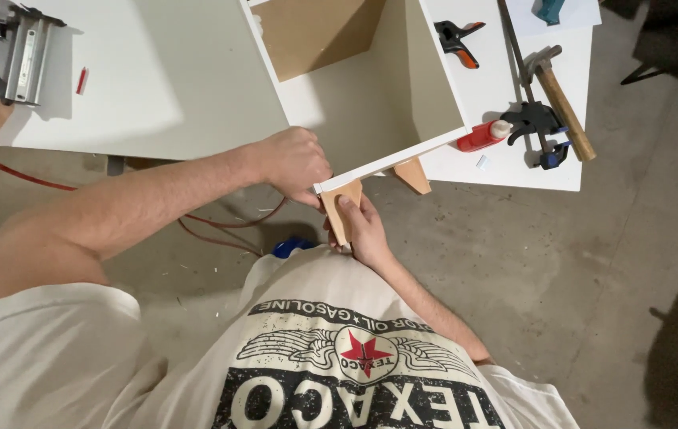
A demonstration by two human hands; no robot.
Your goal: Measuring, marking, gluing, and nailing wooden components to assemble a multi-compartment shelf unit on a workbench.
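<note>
At the frame's centre, the right hand (364, 230) is pressing a tapered wooden leg (341, 208) against the white cabinet (371, 111)'s corner, while the left hand (291, 163) is gripping that corner closed-fisted. A second wooden leg (414, 175) is sitting just right; a red glue bottle (482, 137), bar clamp (536, 119) and hammer (560, 95) are lying on the white desk (156, 87) at upper right, a nail gun (13, 52) at upper left.

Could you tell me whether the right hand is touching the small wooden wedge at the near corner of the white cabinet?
Touching. The head view shows the right hand gripping the wooden wedge, thumb pressed on its face, under the white cabinet edge.
</note>
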